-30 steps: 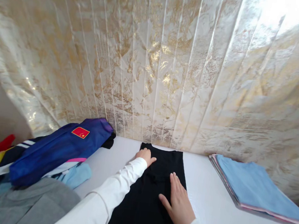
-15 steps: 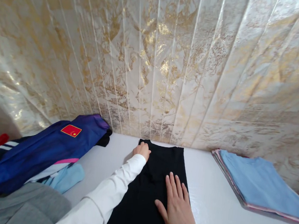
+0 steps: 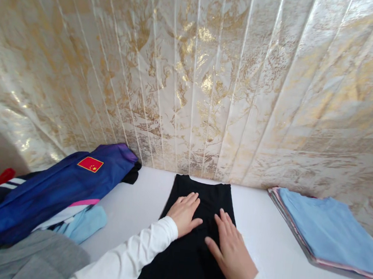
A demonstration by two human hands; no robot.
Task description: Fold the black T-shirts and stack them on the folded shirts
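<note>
A black garment (image 3: 186,264) lies lengthwise in the middle of the white worktop (image 3: 256,235), its far edge close to the gold-patterned backdrop (image 3: 206,79) and its near end running out of view at the bottom. Both hands are on it, palms down. The left hand (image 3: 182,215) rests on the upper left part of the cloth, its fingers (image 3: 191,198) stretched out and lying close together, with the thumb standing apart towards the right. The right hand (image 3: 236,255) lies a little nearer, along the garment's right side; its fingers are extended and nearly together too, the thumb spread well away from them and pointing left. Neither hand pinches the cloth, and a gap of black fabric shows between the two. White sleeves (image 3: 135,249) reach down to both wrists.

On the left sits a loose heap of clothes: a dark blue garment (image 3: 53,201) with a red patch (image 3: 90,164) (small yellow stars on it), a light blue piece (image 3: 87,224) beside it, and a grey garment (image 3: 41,255) in front. Well apart on the right is a neat folded stack (image 3: 333,235), light blue on top, with pink and grey edges peeking out underneath.
</note>
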